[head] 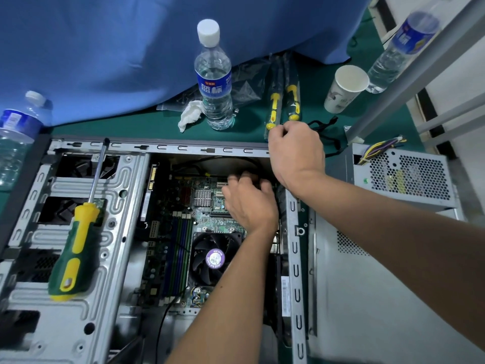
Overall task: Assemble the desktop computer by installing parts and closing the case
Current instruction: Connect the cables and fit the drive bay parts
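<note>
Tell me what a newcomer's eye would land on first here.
Two bare hands meet at the far right corner of the open case: the left hand reaches down over the motherboard, the right hand sits curled at the case's top edge. Next comes the green and yellow screwdriver lying on the drive cage at left. Behind the case, a water bottle stands on the green mat.

We see two bare forearms, no sleeves, gloves, watch or rings in view; left hand (249,203) & right hand (295,153) both bare w/ short nails, nothing worn up to frame edge
</note>
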Action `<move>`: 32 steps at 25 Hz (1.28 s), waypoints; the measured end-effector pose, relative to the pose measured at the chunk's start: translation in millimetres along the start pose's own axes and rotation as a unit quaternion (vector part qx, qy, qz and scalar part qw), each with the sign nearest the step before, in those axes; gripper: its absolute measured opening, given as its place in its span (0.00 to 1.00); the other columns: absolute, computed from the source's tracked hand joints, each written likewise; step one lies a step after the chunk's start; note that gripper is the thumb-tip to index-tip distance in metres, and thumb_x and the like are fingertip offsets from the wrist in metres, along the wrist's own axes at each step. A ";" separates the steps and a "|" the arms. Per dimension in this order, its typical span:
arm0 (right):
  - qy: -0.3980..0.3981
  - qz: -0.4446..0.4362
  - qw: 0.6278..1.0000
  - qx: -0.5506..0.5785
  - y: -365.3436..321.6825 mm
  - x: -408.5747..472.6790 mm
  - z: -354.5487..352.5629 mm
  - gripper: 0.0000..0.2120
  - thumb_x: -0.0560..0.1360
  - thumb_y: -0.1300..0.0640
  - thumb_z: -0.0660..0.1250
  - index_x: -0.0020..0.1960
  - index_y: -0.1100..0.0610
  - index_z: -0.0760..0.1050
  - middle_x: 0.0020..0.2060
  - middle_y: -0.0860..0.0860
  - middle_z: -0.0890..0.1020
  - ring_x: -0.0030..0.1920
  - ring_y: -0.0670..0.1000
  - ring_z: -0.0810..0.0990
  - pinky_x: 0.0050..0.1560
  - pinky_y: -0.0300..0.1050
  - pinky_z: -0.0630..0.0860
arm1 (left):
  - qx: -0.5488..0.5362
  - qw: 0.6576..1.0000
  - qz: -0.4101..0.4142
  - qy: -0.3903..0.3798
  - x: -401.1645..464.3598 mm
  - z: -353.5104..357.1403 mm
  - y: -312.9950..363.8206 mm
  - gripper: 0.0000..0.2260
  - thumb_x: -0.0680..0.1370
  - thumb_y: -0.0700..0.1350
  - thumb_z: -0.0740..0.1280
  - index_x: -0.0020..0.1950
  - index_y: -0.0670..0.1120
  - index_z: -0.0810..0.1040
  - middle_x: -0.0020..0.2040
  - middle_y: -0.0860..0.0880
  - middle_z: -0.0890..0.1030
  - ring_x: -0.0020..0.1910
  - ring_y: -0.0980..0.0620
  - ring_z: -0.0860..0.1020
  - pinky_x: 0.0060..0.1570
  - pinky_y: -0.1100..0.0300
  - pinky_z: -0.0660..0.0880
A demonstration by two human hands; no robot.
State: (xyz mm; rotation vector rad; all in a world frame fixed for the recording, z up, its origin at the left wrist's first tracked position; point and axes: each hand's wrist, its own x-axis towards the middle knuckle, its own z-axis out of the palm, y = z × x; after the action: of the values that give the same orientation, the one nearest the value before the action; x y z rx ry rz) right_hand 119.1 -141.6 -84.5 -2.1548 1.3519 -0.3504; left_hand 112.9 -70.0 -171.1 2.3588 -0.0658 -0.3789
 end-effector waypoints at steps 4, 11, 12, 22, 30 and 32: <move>-0.002 0.002 1.000 0.002 -0.4 0.3 -0.4 0.17 0.79 0.53 0.55 0.31 0.54 0.64 0.29 0.49 0.71 0.32 0.54 0.69 0.31 0.45 0.60 | -0.042 0.999 -0.034 0.006 4.8 -4.3 -0.4 0.09 0.74 0.47 0.69 0.51 0.46 0.82 0.54 0.46 0.74 0.58 0.47 0.68 0.52 0.58 0.66; 0.000 -0.001 1.000 0.002 0.3 0.4 -0.1 0.17 0.79 0.54 0.55 0.31 0.53 0.64 0.28 0.49 0.70 0.28 0.49 0.67 0.28 0.43 0.59 | -0.005 1.000 -0.010 0.005 4.8 -8.2 -4.1 0.16 0.72 0.50 0.73 0.55 0.42 0.80 0.56 0.44 0.71 0.60 0.45 0.66 0.58 0.55 0.67; 0.000 -0.001 1.000 0.003 0.2 0.7 -0.3 0.17 0.79 0.54 0.55 0.31 0.54 0.64 0.28 0.49 0.70 0.28 0.49 0.67 0.28 0.43 0.59 | 0.003 1.000 -0.003 0.006 4.4 -8.0 -5.1 0.15 0.72 0.49 0.73 0.54 0.43 0.80 0.56 0.45 0.70 0.59 0.45 0.66 0.57 0.55 0.67; -0.002 0.001 1.000 0.010 0.3 0.9 0.1 0.17 0.78 0.55 0.56 0.30 0.55 0.63 0.27 0.49 0.70 0.28 0.51 0.66 0.28 0.44 0.60 | 0.105 0.993 0.052 0.000 5.9 -6.7 -2.1 0.11 0.74 0.48 0.71 0.50 0.42 0.81 0.60 0.45 0.71 0.59 0.44 0.69 0.50 0.52 0.72; -0.003 -0.001 1.000 0.016 0.1 0.5 0.0 0.17 0.78 0.55 0.56 0.30 0.56 0.63 0.26 0.49 0.69 0.27 0.50 0.65 0.28 0.44 0.59 | 0.102 0.993 0.062 -0.009 1.8 -1.6 -4.0 0.14 0.74 0.49 0.69 0.54 0.41 0.79 0.62 0.44 0.71 0.60 0.44 0.69 0.55 0.47 0.73; -0.003 -0.001 1.000 0.016 -0.6 0.5 -0.5 0.17 0.77 0.55 0.56 0.30 0.55 0.63 0.26 0.49 0.69 0.27 0.50 0.65 0.27 0.44 0.59 | 0.098 0.993 0.062 -0.005 0.9 -1.0 -3.8 0.15 0.75 0.50 0.69 0.55 0.41 0.79 0.62 0.44 0.71 0.60 0.44 0.70 0.55 0.47 0.72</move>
State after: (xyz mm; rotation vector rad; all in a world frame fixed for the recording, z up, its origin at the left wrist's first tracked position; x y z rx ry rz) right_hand 119.5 -141.9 -83.8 -2.1299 1.3323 -0.3649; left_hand 113.9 -66.7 -173.2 2.5301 -0.2649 -0.3369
